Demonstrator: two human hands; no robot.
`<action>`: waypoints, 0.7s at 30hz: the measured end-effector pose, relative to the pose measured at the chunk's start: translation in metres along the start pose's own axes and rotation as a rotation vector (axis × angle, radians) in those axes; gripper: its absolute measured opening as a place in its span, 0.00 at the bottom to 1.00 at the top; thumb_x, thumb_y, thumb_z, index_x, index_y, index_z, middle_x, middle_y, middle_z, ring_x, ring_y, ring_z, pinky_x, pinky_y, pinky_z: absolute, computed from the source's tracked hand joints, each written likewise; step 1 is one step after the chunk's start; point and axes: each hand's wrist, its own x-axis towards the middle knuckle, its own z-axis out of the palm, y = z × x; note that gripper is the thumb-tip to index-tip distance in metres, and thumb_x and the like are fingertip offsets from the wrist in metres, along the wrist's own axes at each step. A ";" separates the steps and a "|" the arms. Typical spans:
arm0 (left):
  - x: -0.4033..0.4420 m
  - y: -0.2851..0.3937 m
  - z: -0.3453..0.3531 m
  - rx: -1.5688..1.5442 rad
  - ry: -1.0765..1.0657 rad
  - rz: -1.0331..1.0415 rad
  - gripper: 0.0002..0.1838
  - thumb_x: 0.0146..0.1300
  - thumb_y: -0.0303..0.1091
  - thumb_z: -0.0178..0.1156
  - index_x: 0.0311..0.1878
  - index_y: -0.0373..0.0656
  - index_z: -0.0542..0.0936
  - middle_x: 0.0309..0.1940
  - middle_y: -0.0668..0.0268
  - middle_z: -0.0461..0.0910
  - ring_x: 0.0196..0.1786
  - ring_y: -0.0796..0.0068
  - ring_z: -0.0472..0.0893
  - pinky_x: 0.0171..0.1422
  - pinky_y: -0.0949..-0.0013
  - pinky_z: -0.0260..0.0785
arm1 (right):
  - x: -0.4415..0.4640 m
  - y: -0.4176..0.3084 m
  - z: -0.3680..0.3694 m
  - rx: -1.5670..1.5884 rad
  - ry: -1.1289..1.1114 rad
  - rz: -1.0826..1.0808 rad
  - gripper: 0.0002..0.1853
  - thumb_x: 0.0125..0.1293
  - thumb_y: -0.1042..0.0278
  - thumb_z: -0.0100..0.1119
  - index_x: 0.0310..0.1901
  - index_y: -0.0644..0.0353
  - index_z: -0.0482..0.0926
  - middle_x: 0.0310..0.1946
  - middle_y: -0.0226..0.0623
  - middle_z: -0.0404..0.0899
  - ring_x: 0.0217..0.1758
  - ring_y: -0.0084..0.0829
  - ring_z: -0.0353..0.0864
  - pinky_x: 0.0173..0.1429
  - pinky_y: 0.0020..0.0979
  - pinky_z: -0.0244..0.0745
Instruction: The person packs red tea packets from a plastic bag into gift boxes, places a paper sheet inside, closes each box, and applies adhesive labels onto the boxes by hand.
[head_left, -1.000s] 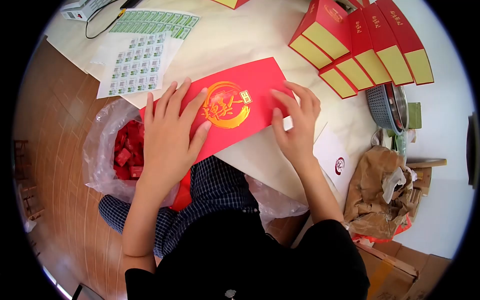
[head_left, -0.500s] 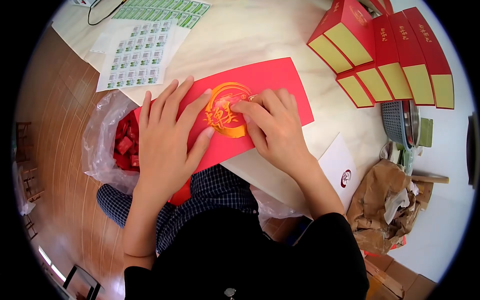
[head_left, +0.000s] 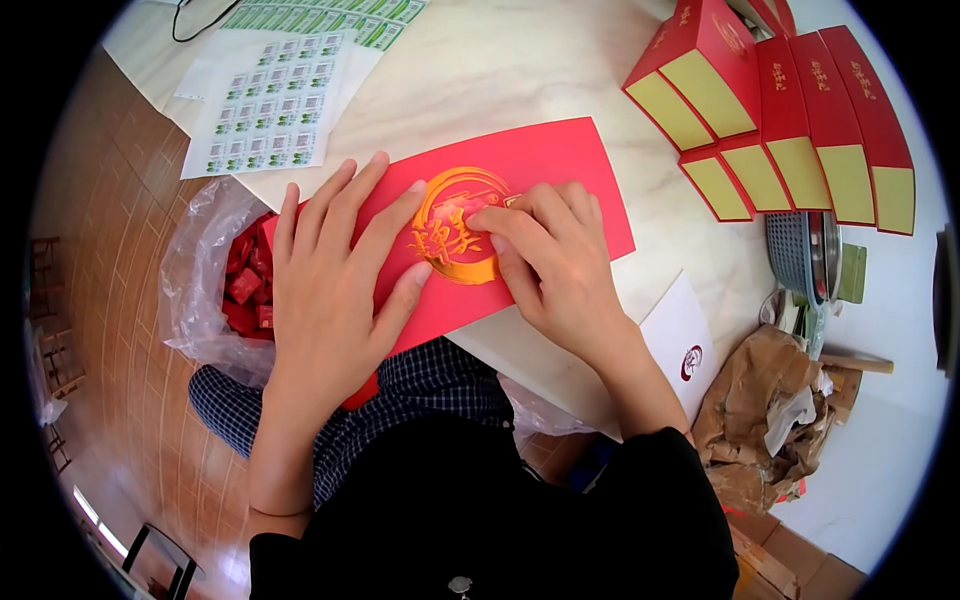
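A flat red box or panel (head_left: 575, 165), printed with a round gold emblem (head_left: 468, 270) and gold characters, lies tilted at the table's near edge. Across its left part my left hand (head_left: 335, 265) rests with fingers spread, thumb and index tips at the emblem's left rim. My right hand (head_left: 560, 260) is over the right side of the emblem. Its fingers are curled, with index finger and thumb brought close together at the gold characters. Whatever may be between those fingertips is hidden or too small to name.
Sheets of stickers (head_left: 270, 110) lie at the far left of the table. Red and yellow boxes (head_left: 790, 120) are stacked far right. A white card (head_left: 682, 340), a grey basket (head_left: 788, 255) and crumpled brown paper (head_left: 755, 420) are on the right. A plastic bag (head_left: 190, 290) holds red packets.
The whole view has shifted slightly. Both hands keep nearly the same pose on the red panel, the right fingertips still at the gold characters.
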 end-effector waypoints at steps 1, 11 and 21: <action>0.000 0.000 -0.001 -0.004 -0.012 -0.002 0.25 0.62 0.40 0.56 0.64 0.46 0.74 0.69 0.59 0.64 0.72 0.54 0.61 0.78 0.47 0.40 | 0.000 0.000 0.000 -0.005 -0.006 0.002 0.16 0.51 0.78 0.62 0.43 0.56 0.79 0.32 0.31 0.70 0.38 0.35 0.68 0.40 0.35 0.59; 0.000 0.001 0.000 -0.006 0.014 0.002 0.26 0.60 0.40 0.60 0.63 0.50 0.74 0.69 0.61 0.65 0.71 0.57 0.62 0.77 0.47 0.42 | 0.001 -0.002 -0.001 -0.003 0.006 0.009 0.16 0.51 0.78 0.62 0.44 0.56 0.80 0.32 0.32 0.70 0.38 0.34 0.68 0.40 0.35 0.59; -0.001 0.000 0.000 -0.004 0.015 0.005 0.26 0.61 0.40 0.58 0.63 0.48 0.74 0.69 0.60 0.65 0.72 0.56 0.62 0.78 0.47 0.41 | 0.000 -0.001 0.003 0.042 0.058 0.052 0.15 0.54 0.78 0.61 0.45 0.58 0.80 0.32 0.33 0.70 0.38 0.35 0.68 0.40 0.36 0.60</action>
